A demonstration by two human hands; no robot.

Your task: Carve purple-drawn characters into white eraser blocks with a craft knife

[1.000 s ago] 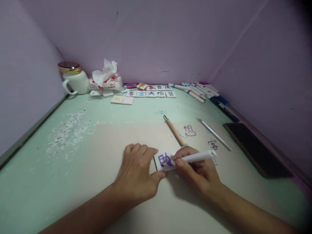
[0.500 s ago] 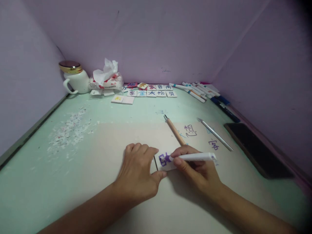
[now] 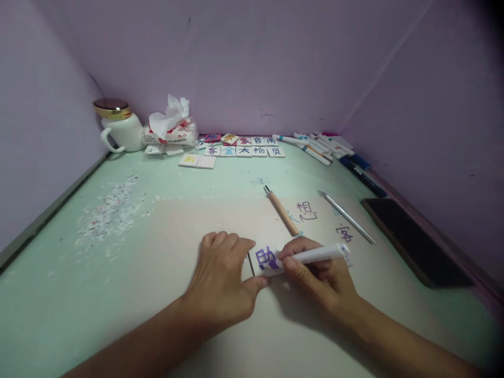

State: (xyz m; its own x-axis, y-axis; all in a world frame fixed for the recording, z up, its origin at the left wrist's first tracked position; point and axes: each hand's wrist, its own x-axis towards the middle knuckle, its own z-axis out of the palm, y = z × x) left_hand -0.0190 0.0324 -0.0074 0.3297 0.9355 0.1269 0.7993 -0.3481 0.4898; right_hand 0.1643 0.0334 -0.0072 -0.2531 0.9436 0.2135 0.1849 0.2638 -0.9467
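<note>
A white tile with a purple character on it lies in front of me. My left hand grips it, index finger at the far edge and thumb at the near one. A dark line shows at the tile's left side, and what lies under the palm is hidden. My right hand is closed around a white marker, its tip low over the right part of the purple strokes. Just beyond that hand lies a wooden-handled carving tool. Farther right is a slim silver craft knife.
Lettered tiles stand in rows along the back wall, beside a tissue pack and a lidded white mug. Markers lie back right, a dark phone at right. White shavings cover the left. A beige board lies beneath my hands.
More purple strokes now show on the right of the tile's character. The marker and my right hand have shifted slightly right, and the marker tilts a little more. My left hand stays put.
</note>
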